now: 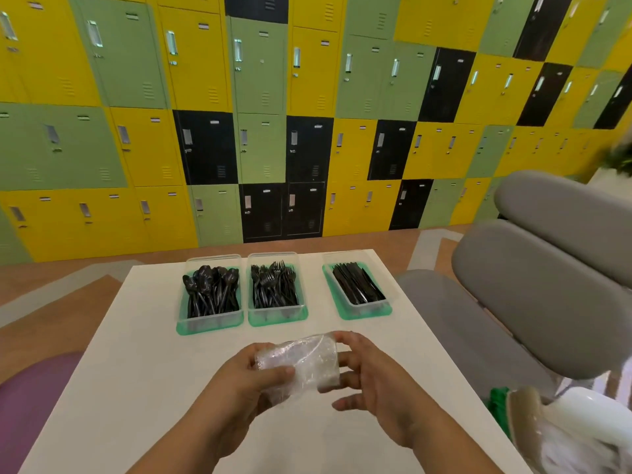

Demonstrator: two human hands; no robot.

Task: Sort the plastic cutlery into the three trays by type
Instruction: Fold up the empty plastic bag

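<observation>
– Plastic cutlery (273, 285): where is it seen?
– Black spoons (211, 289) are piled in the left tray (191, 326), forks (270, 273) in the middle tray (277, 319) and knives (357, 283) in the right tray (363, 312). All three are lined up along the far side of the white bench (136, 371).
– And the hands?
– A crumpled clear plastic bag (301, 360) is held between them above the bench. It is grasped by the curled fingers (277, 372) of the left hand (239, 384) and the right hand (376, 378).

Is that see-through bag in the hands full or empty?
Empty, it seems: the clear bag is crumpled between the left hand and right hand, with nothing dark showing inside.
</observation>
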